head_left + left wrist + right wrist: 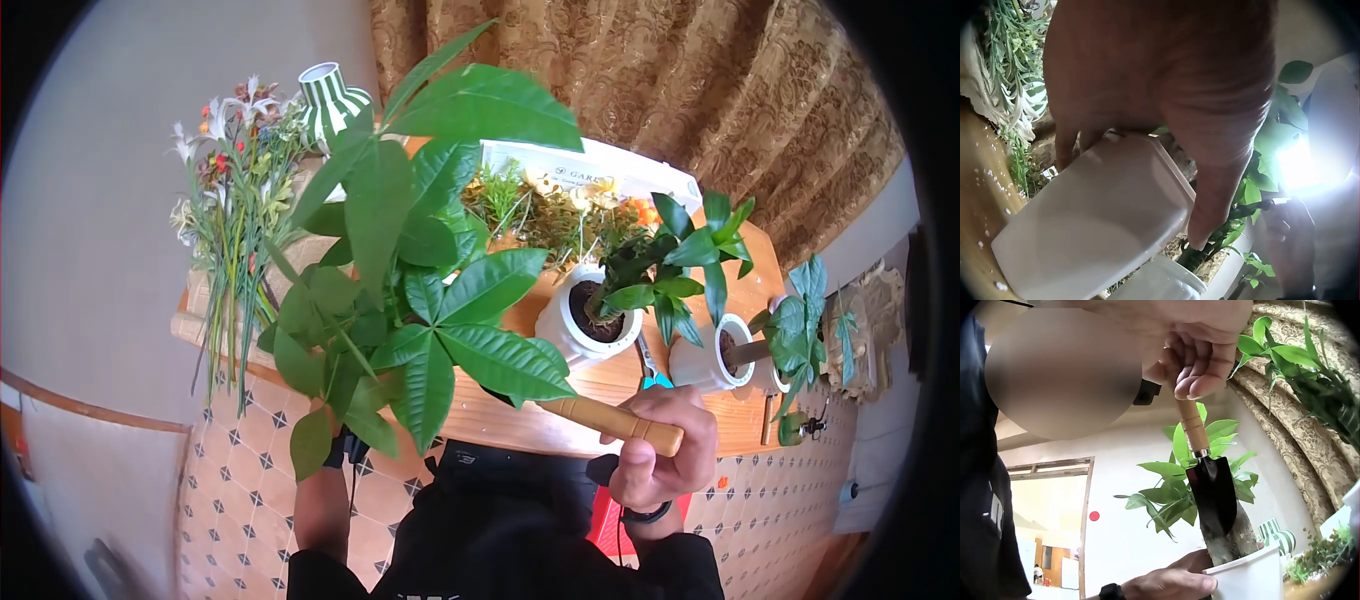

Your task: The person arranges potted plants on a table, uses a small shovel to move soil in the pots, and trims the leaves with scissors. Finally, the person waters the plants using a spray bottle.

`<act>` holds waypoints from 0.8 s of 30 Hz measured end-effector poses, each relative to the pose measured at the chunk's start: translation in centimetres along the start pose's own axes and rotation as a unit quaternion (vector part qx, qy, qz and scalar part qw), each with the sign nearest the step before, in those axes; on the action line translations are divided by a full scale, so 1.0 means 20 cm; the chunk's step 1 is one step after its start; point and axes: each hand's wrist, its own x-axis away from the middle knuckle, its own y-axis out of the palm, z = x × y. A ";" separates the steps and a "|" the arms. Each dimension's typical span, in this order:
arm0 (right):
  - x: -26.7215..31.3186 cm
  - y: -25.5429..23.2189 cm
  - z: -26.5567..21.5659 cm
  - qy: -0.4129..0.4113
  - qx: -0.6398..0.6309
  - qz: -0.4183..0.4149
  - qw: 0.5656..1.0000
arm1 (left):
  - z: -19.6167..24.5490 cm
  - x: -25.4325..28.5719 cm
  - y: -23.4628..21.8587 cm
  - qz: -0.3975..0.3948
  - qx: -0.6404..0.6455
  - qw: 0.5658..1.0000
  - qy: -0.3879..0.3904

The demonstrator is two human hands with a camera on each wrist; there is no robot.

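My right hand (668, 447) grips the wooden handle (605, 417) of a small garden trowel, whose dark blade (1213, 494) points down over a white pot in the right wrist view. That pot (1250, 575) holds a broad-leaved plant (430, 330) with a thick trunk (1242, 534). My left hand (1172, 584) holds the pot at its rim. In the left wrist view the fingers of the left hand reach over the rim, with the thumb on the near side of the pot (1097, 219). Leaves hide the left hand and this pot in the head view.
On the wooden table (490, 420) stand two more white potted plants, one pot (575, 340) upright and one pot (700, 365) to its right. Blue-handled scissors (655, 378) lie between them. Flower stems (240, 260), a striped vase (330, 105) and a white box (650, 178) are farther back.
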 end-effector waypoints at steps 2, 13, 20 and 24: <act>0.03 -0.01 0.01 -0.005 -0.024 0.008 1.000 | -0.02 0.01 -0.01 -0.001 -0.010 1.000 -0.014; 0.03 0.00 0.04 -0.023 -0.019 -0.010 1.000 | 0.18 0.12 0.11 -0.066 0.106 0.990 0.069; 0.07 0.03 0.04 0.006 -0.056 0.013 0.998 | 0.49 -0.03 0.28 0.054 0.361 0.929 -0.064; 0.08 0.07 0.04 0.007 -0.052 0.037 0.998 | 0.63 -0.02 0.23 0.055 0.144 0.983 0.101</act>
